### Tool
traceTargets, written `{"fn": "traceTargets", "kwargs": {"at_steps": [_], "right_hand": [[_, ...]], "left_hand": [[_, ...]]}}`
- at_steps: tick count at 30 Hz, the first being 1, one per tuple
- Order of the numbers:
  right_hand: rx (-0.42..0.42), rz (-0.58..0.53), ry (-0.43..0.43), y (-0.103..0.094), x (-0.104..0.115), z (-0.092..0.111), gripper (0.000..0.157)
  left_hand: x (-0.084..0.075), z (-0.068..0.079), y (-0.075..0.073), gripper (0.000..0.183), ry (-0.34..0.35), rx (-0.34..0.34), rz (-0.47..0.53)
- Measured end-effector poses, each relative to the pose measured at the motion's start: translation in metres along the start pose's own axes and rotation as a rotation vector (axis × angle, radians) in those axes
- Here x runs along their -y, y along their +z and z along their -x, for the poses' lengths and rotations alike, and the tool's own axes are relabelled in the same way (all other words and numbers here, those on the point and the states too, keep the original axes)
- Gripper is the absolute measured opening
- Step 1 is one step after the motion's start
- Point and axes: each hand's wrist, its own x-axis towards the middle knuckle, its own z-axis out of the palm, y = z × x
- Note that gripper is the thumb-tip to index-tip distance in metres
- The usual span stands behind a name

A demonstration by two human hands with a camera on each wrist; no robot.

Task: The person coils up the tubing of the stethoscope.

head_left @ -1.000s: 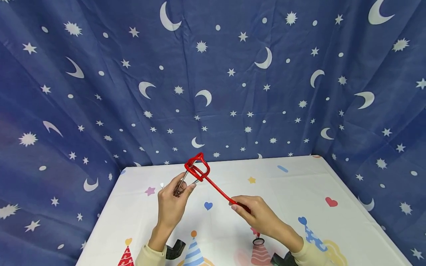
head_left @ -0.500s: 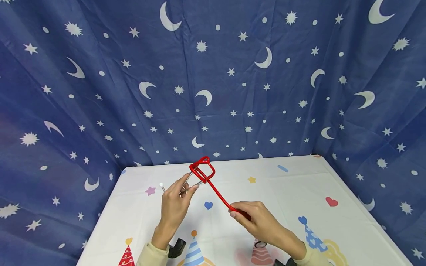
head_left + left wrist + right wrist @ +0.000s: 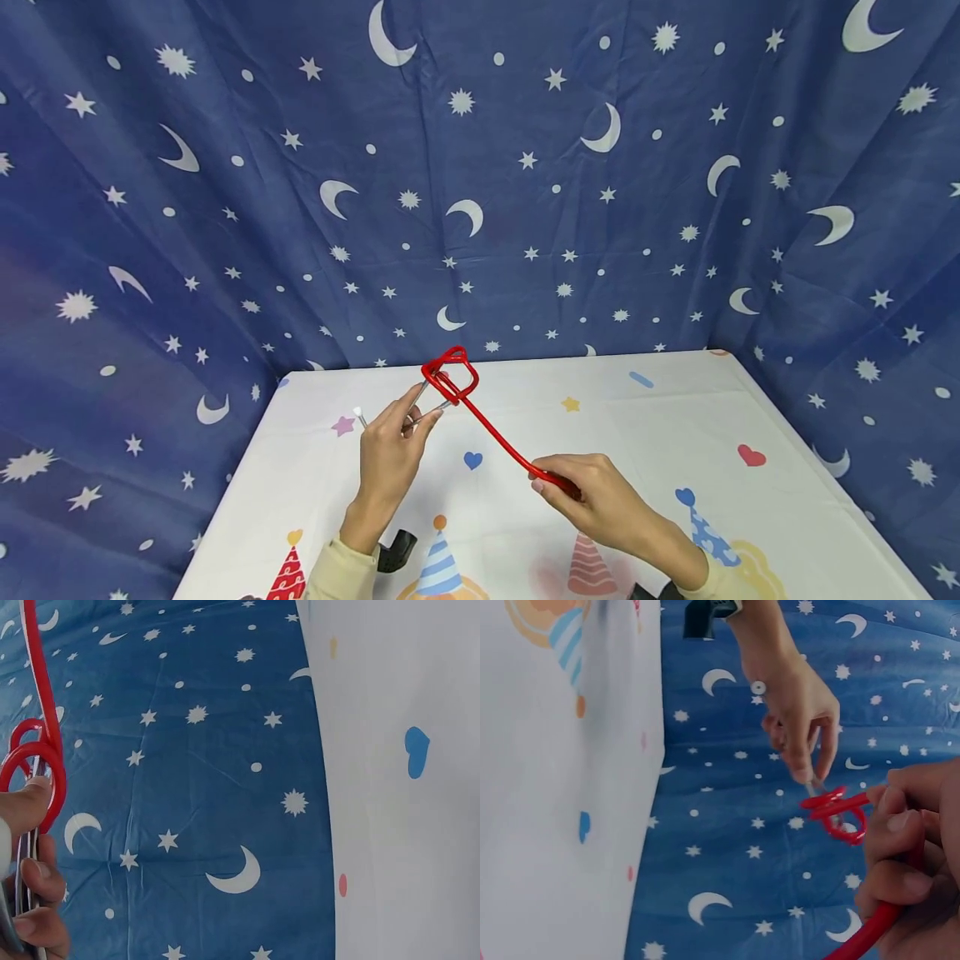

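Observation:
A red stethoscope is held up above the table between both hands. My left hand grips its metal ear tubes, and one white ear tip sticks out beside the knuckles. Loops of red tubing circle the far ends of these tubes, just beyond my left fingertips. From the loops the tubing runs down to my right hand, which pinches it between thumb and fingers. In the right wrist view, more tubing leaves below the curled fingers of that hand. The chest piece is hidden.
A white table printed with party hats, hearts and stars lies under both hands. A blue curtain with moons and stars hangs behind it and along the sides. Black wrist mounts sit at the sleeves.
The loops and left hand shift slightly right, then back left. My right hand has moved a little right and down with the tubing. The dark ring seen below it earlier is out of sight.

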Motion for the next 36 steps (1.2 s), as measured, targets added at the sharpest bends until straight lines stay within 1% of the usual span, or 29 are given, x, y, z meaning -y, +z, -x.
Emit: {"fn": "traceTargets", "kwargs": {"at_steps": [3, 7, 8, 10, 15, 20, 25, 30, 34, 36], "right_hand": [[-0.031, 0.004, -0.065, -0.005, 0.001, -0.003, 0.011], [-0.034, 0.008, -0.109, -0.01, 0.003, -0.008, 0.014], [-0.032, 0.014, -0.12, -0.012, 0.004, -0.009, 0.014], [-0.025, 0.028, -0.116, -0.015, 0.005, -0.011, 0.013], [-0.03, 0.063, -0.152, -0.022, 0.006, -0.015, 0.012], [-0.045, 0.087, -0.221, -0.028, 0.005, -0.02, 0.012], [-0.047, 0.108, -0.233, -0.033, 0.003, -0.026, 0.012], [-0.048, 0.135, -0.217, -0.037, 0.001, -0.031, 0.017], [-0.051, 0.152, -0.217, -0.039, -0.002, -0.036, 0.013], [-0.053, 0.158, -0.213, -0.039, -0.003, -0.037, 0.016]], "left_hand": [[-0.005, 0.001, 0.003, 0.047, 0.037, 0.038, -0.035], [-0.011, 0.005, 0.008, 0.046, 0.084, 0.091, -0.061], [-0.012, 0.006, 0.009, 0.047, 0.094, 0.104, -0.062], [-0.014, 0.009, 0.011, 0.048, 0.115, 0.129, -0.063], [-0.018, 0.013, 0.015, 0.049, 0.154, 0.181, -0.054], [-0.024, 0.014, 0.016, 0.05, 0.189, 0.229, -0.054], [-0.028, 0.016, 0.017, 0.047, 0.236, 0.271, -0.032], [-0.032, 0.017, 0.018, 0.045, 0.284, 0.314, 0.013], [-0.035, 0.019, 0.018, 0.044, 0.303, 0.351, 0.044], [-0.036, 0.019, 0.018, 0.043, 0.306, 0.362, 0.051]]}}
